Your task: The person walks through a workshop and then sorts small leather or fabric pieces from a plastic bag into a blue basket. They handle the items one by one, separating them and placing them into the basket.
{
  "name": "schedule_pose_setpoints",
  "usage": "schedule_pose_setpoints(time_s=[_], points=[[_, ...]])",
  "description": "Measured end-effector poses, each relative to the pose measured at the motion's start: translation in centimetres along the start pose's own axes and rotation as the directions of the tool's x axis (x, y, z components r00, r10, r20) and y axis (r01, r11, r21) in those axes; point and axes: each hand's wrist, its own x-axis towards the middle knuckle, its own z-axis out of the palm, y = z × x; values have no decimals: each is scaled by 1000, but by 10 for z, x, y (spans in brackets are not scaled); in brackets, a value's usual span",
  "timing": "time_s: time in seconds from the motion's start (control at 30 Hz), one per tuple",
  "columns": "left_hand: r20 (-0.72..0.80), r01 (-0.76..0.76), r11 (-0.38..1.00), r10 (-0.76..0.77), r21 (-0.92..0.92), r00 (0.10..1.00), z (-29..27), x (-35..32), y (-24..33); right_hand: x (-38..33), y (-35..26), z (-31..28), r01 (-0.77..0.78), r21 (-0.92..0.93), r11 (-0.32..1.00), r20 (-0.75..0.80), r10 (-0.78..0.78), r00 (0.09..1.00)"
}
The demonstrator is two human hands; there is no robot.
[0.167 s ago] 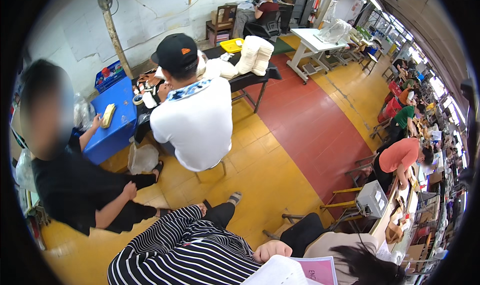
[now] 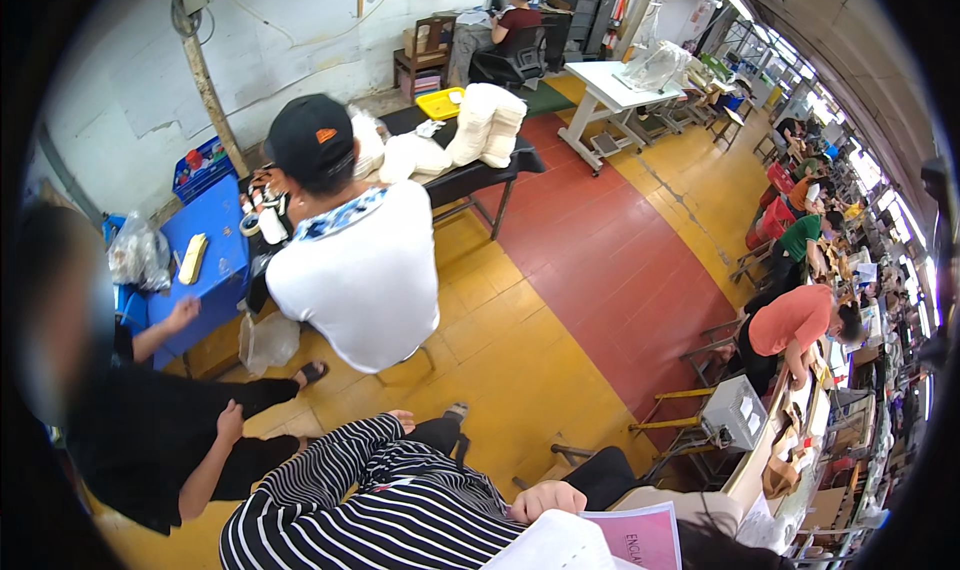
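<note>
My left hand (image 2: 402,421) rests beyond the cuff of my black-and-white striped sleeve (image 2: 335,462), near my dark trouser leg. Its fingers look stretched out, and I see nothing in them. My right hand (image 2: 546,500) is closed, with curled fingers, against the front of the striped shirt. What it holds, if anything, is hidden. Beside it, a white cloth-like piece (image 2: 560,544) covers part of the lower edge. A pink printed sheet (image 2: 640,532) juts out to the right of that piece; whether a hand touches it cannot be seen.
A person in black (image 2: 150,420) stands at left by a blue table (image 2: 222,260) with a pale yellow bundle (image 2: 193,258). Ahead, a person in white (image 2: 360,280) works at a black bench with white stacked pieces (image 2: 487,125). Stools and a grey box (image 2: 735,412) flank the right-hand workbench.
The whole view has shifted slightly, so the room sits further left. The standing person's hand has come away from the yellow bundle. A dark thing beside my left hand no longer shows. My right hand stays put.
</note>
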Motion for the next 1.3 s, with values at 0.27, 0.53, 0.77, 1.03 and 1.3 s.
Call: schedule_pose_setpoints(time_s=[0.27, 0.53, 0.77, 1.03, 1.3], points=[[5, -46, 315, 128, 948, 992, 155, -11, 82, 45, -145, -75, 48, -334, 941, 42, -36, 998], [371, -296, -820, -111, 490, 922, 414, 30, 87, 4, -311, -101, -55, -725, 687, -212, -146, 966], [706, -667, -576, -206, 472, 678, 744, -4, 24, -33, -526, -134, -345, -818, 461, -497, -262, 828], [956, -567, 772, -205, 289, 208, 1004, -127, 83, -16, -765, -287, -211, -601, 771, -772, -491, 405], [965, -624, 760, -261, 183, -35, 1155, -101, 157, -23, -881, -416, -687, -603, 406, -698, -685, 208]])
